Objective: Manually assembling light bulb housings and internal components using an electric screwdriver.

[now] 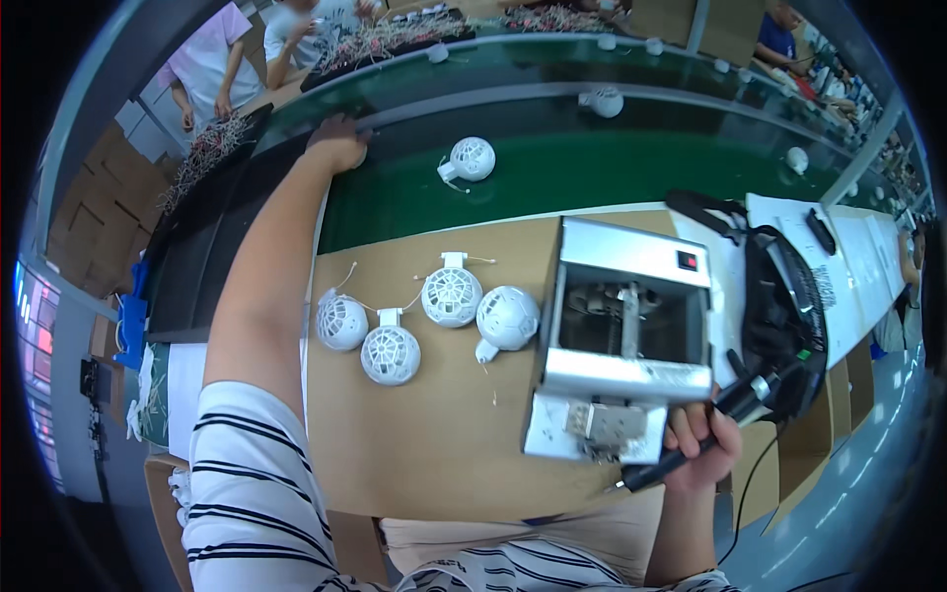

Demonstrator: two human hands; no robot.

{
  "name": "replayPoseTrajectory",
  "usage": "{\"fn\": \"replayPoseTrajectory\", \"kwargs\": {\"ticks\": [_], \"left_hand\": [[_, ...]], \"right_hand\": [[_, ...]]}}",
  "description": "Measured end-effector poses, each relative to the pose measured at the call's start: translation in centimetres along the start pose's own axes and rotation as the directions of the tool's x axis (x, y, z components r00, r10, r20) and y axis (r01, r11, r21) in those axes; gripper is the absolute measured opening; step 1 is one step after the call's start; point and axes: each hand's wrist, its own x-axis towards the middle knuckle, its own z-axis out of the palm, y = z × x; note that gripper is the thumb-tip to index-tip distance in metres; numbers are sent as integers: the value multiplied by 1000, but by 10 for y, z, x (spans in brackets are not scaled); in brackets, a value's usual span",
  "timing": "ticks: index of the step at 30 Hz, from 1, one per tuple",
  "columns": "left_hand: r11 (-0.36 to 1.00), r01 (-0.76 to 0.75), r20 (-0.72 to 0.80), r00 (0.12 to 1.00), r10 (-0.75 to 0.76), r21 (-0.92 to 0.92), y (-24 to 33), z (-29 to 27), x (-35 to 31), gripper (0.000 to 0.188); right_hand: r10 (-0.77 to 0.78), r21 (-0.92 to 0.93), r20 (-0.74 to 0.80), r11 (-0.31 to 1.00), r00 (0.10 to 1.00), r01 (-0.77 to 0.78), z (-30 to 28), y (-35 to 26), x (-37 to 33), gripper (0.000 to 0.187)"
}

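Note:
My left arm stretches far out to the green conveyor belt (395, 202), and my left hand (337, 145) is over its far left part. A pale edge shows beside that hand, but its fingers are too blurred to read. In my right hand (705, 449) is a black electric screwdriver (659, 468), its tip pointing left and down. White ball-shaped housings with lattice faces lie on the brown board before me: one at the left (342, 323), one nearer (391, 355), one farther back (452, 296). A smoother white ball (508, 318) lies beside them. Thin wires trail from several.
A silver machine with a red switch (631, 306) stands just beyond my right hand. More white balls ride the belt, one nearby (472, 159). A black bag (784, 306) and papers (848, 266) lie at the right. People work across the belt beside wire bundles (395, 37).

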Motion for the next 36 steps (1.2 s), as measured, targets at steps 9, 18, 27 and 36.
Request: {"fn": "replayPoseTrajectory", "kwargs": {"ticks": [9, 18, 27, 36], "left_hand": [[994, -105, 23, 994, 106, -35, 23, 13, -1, 29], [857, -506, 283, 811, 512, -98, 130, -82, -51, 73], [965, -263, 85, 961, 263, -8, 82, -195, -130, 57], [892, 327, 240, 936, -259, -313, 71, -245, -286, 55]], "right_hand": [[-42, -48, -61, 998, 997, 40, -6, -3, -4, 23], [-53, 29, 121, 998, 991, 50, -9, 1, 7, 27], [-13, 56, 237, 998, 971, 0, -11, -1, -1, 26], [5, 66, 223, 998, 975, -21, -14, -5, 0, 23]]}}
